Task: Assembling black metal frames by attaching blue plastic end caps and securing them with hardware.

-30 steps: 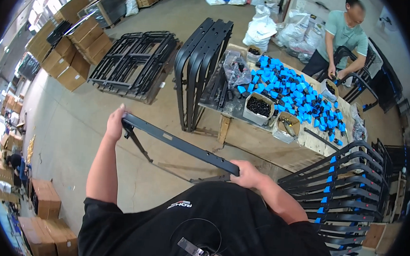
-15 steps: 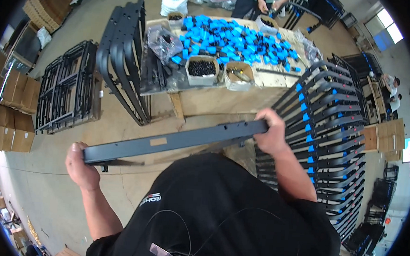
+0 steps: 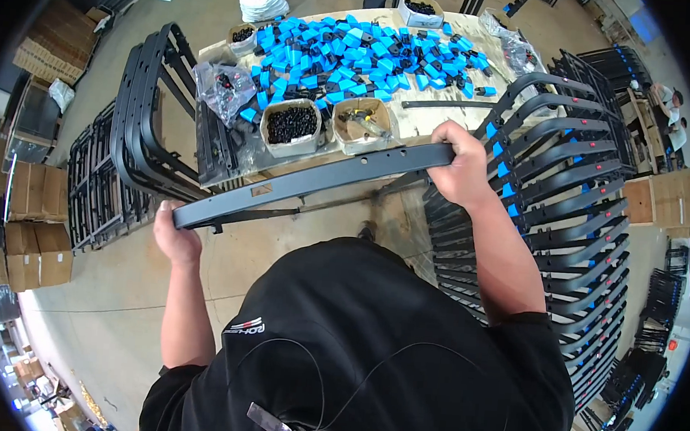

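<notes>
Observed from the floor: one black frame (image 3: 308, 180) is in the air before the person's chest, short of the table (image 3: 418, 123), slotted bar uppermost. The left hand (image 3: 176, 233) is closed about one end of that bar, thumb near the top; its fingers are largely hidden, so their exact hold cannot be told. The right hand (image 3: 460, 167) is wrapped round the other end, fingers over the upper edge.

Done, as far as is visible: the frame is lifted and gripped at both ends. To the person's right stands a close row of frames (image 3: 598, 167), with blue pieces (image 3: 503, 170) along it.

Outstanding: the held frame is not set down, and no blue shows on its visible bar; its lower parts are mostly concealed. Three bent frames (image 3: 134, 112) stand left of the table, no blue apparent on them. Loose blue caps (image 3: 355, 54) cover much of the tabletop, and a box (image 3: 294, 149) of small black parts is well filled. Judgement: handling of this frame is midway, with considerable stock unused.
</notes>
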{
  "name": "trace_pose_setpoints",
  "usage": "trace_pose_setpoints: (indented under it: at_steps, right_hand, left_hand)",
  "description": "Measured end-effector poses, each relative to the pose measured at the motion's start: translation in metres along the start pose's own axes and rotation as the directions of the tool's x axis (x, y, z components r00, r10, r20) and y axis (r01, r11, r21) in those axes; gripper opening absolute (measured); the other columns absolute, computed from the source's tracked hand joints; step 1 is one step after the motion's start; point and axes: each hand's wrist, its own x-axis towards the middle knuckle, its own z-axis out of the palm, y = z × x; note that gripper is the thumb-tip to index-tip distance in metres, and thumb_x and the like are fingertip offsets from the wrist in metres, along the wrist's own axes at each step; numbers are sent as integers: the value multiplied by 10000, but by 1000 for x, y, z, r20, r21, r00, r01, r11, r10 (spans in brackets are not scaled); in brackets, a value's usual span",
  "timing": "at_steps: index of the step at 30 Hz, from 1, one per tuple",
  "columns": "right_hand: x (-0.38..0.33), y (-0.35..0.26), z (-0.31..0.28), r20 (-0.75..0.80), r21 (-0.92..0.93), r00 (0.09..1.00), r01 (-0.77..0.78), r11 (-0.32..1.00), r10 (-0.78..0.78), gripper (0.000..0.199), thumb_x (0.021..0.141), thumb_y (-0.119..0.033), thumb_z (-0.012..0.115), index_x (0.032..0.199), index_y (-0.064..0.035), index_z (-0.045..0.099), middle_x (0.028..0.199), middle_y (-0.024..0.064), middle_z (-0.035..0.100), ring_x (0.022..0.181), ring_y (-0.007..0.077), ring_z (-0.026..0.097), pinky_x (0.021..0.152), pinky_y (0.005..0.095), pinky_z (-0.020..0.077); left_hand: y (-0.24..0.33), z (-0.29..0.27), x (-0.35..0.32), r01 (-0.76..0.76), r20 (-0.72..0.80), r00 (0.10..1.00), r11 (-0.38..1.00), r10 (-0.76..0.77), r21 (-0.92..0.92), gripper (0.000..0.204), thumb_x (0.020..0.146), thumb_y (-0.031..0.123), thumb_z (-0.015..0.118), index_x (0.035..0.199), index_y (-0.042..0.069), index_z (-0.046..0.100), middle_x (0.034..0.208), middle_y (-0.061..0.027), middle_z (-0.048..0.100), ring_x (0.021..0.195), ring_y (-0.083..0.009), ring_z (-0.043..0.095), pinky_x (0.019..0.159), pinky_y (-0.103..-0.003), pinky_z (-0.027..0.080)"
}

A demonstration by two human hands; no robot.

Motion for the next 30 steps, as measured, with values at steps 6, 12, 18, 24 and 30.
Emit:
trace_pose_setpoints:
  at_steps: [6,12,18,24,30]
  right_hand:
    - [43,79,19,65,17,991,-122,992,121,216,750,52,678,878,-54,541,737,14,532,704,89,500,634,273,433]
    - [105,110,34,-2,32,988,-157,987,157,224,741,4,701,923,-49,581,767,104,636,700,171,584,655,326,483]
    - [134,127,41,54,-22,988,-145,989,146,205,770,-15,703,943,-67,607,787,94,649,715,183,613,667,327,493]
    - [135,114,40,38,-96,976,-209,973,213,239,753,54,684,943,-65,601,765,20,617,729,97,583,674,283,483]
    - [129,112,43,-40,-129,922,-387,913,385,293,745,27,765,971,-41,592,853,42,642,822,91,612,721,291,496]
  left_hand:
    - [-55,40,45,6,-22,1000,958,1,287,380,1039,318,496,780,60,601,737,6,543,703,-106,471,675,-299,382]
    - [-53,94,105,174,-86,983,967,-160,186,375,1022,340,529,770,66,577,679,-8,527,631,-118,475,627,-282,369]
    - [-61,90,125,232,-20,973,969,-232,89,324,1001,292,565,780,56,562,643,-19,475,591,-155,477,626,-313,436]
    - [-63,95,121,204,-53,979,962,-197,184,331,1004,298,564,756,78,554,670,15,486,589,-95,449,577,-266,368]
    - [-51,93,123,211,67,969,934,-239,290,354,1023,301,543,747,81,560,707,42,469,622,-66,410,578,-254,349]
